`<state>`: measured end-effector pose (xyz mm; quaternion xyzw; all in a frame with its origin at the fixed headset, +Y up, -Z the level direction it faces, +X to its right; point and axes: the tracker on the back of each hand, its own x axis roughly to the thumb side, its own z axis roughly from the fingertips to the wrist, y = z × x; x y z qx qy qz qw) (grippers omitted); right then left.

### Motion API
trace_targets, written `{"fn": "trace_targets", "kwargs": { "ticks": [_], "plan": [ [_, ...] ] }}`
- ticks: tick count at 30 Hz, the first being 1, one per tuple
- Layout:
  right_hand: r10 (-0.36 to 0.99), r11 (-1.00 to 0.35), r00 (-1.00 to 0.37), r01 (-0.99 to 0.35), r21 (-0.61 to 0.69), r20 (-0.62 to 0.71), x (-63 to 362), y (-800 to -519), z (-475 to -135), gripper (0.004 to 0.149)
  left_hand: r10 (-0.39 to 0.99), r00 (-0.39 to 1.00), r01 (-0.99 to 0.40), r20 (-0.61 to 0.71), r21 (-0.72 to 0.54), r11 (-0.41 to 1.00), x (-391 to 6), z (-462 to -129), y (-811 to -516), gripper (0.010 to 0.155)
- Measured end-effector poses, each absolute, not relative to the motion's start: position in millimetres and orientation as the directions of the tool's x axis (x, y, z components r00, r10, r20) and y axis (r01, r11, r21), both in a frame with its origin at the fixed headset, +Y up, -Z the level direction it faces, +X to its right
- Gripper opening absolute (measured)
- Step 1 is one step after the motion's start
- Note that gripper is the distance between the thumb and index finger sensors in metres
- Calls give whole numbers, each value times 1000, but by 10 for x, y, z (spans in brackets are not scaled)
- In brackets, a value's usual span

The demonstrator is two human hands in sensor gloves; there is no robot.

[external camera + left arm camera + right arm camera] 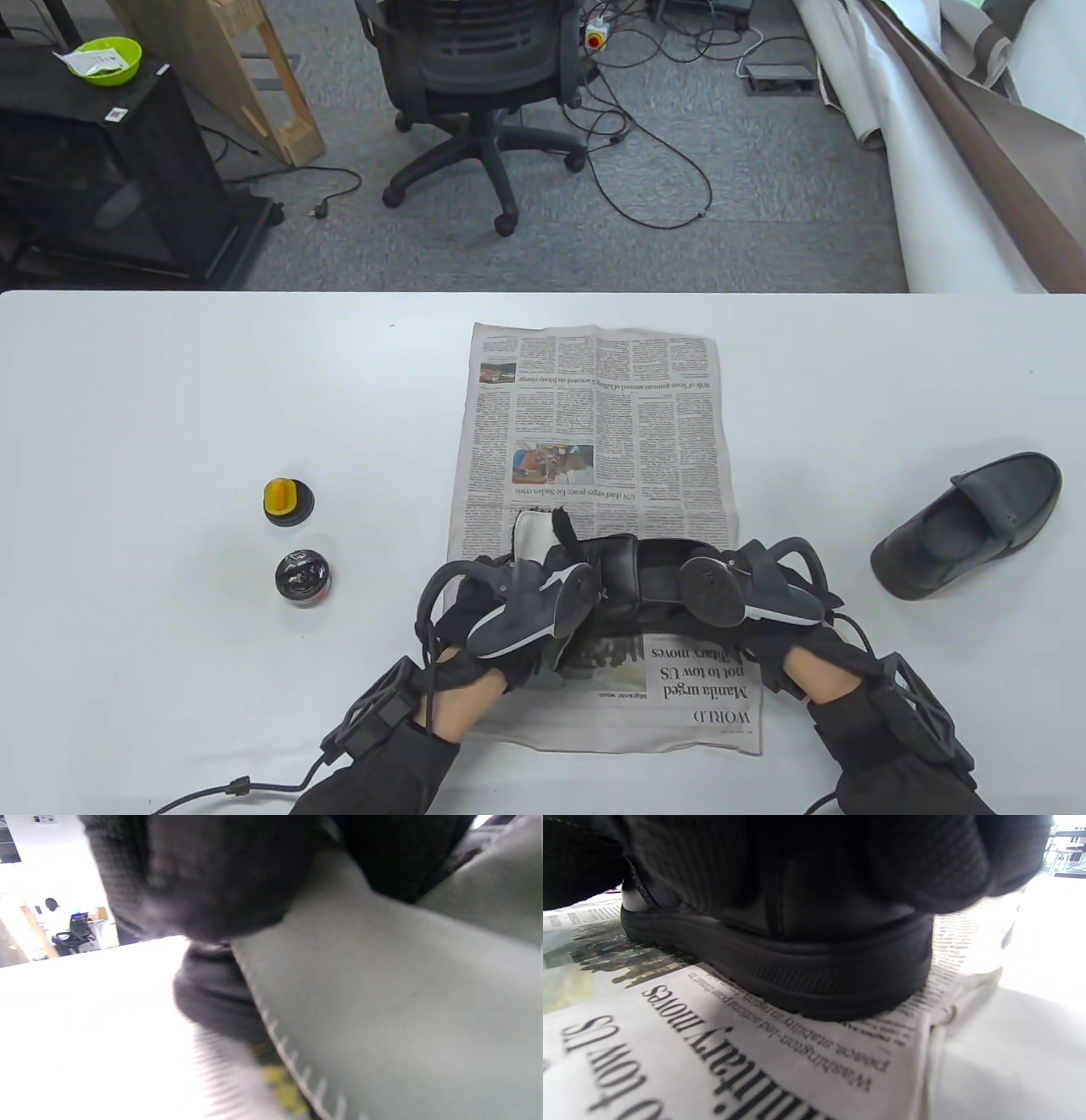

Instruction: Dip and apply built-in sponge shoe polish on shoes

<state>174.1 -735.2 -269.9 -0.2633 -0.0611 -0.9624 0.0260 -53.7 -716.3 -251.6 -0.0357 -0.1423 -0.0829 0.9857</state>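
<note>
A black shoe (645,581) lies across the near end of a newspaper (594,424), between my two hands. My right hand (721,586) grips its heel end; in the right wrist view the gloved fingers (797,861) wrap over the shoe's upper above the thick sole (818,976). My left hand (547,577) is at the other end and holds a pale grey cloth (533,535) against the shoe. Up close the cloth (382,1005) shows a stitched edge under the gloved fingers (203,878). The open polish tin (302,577) and its yellow-handled sponge lid (288,501) stand apart at the left.
A second black shoe (967,526) lies on the white table (170,407) at the right. An office chair (475,93) and loose cables are on the floor beyond the far table edge. The trackers hide most of both hands from above.
</note>
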Motion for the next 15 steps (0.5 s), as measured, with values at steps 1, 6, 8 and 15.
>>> {"fn": "trace_targets", "kwargs": {
  "ticks": [1,6,8,15],
  "plan": [
    [-19,-991,-861,83,104,509,1742,-7351,-2698,42,-167,948,189,272,-57,980,-584,-2525,-7159,59],
    [-20,-991,-862,85,105,506,1741,-7351,-2699,41,-204,961,233,185,-148,961,-814,-2607,-7109,59],
    [-21,-991,-863,86,105,505,1741,-7351,-2698,42,-232,960,257,159,-164,952,-847,-2610,-7090,59],
    [-21,-991,-863,86,105,505,1741,-7351,-2699,41,55,944,-44,325,-42,998,-536,-2464,-7023,59]
  ]
}}
